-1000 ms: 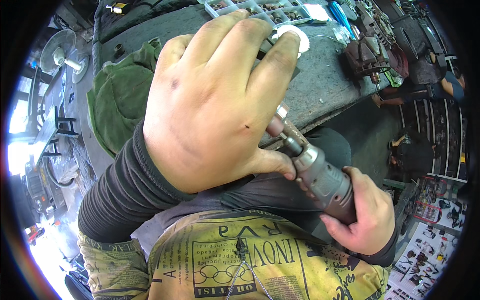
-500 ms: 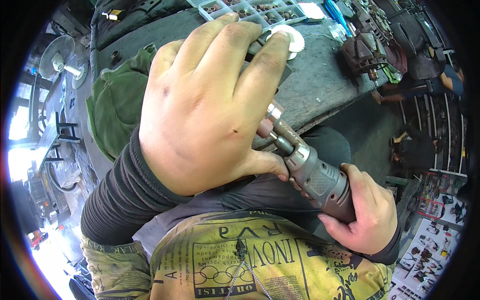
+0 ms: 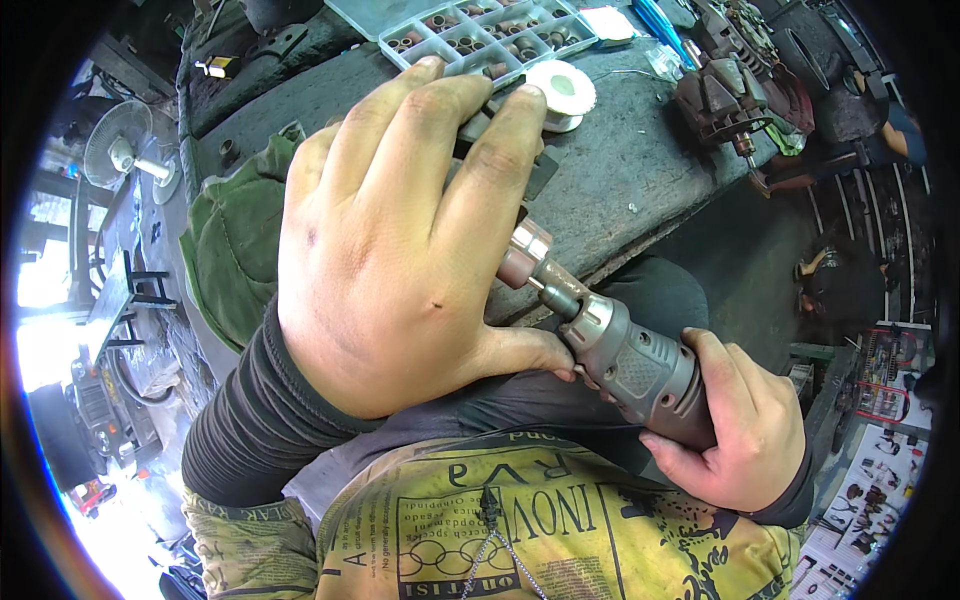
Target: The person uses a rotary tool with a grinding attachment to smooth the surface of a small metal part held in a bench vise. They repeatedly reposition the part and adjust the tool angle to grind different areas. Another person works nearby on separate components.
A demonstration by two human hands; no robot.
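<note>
My right hand [image 3: 745,425] is closed around the grey rotary grinding tool [image 3: 635,365]. My left hand [image 3: 400,265] arches over the tool's front end, thumb beside its collar, fingers bent over work that is mostly hidden. A reddish cylinder with a silver band [image 3: 525,250] shows beside that hand, at the thin shank projecting from the tool. What the left fingers grip is too hidden to make out. Beyond the fingertips sit a white disc-like spool [image 3: 560,90] and a clear compartment box [image 3: 475,35] of small cylindrical parts.
The dark workbench [image 3: 640,150] carries green cloth [image 3: 230,245] at left and a metal assembly [image 3: 725,100] at right, beside blue tools [image 3: 660,28]. A fan [image 3: 125,150] stands left. People [image 3: 830,280] [image 3: 900,135] are at the right, near a board of small parts [image 3: 855,500].
My left hand and the tool's tip have shifted left and slightly down in the picture. More of the compartment box and white spool shows above my fingers.
</note>
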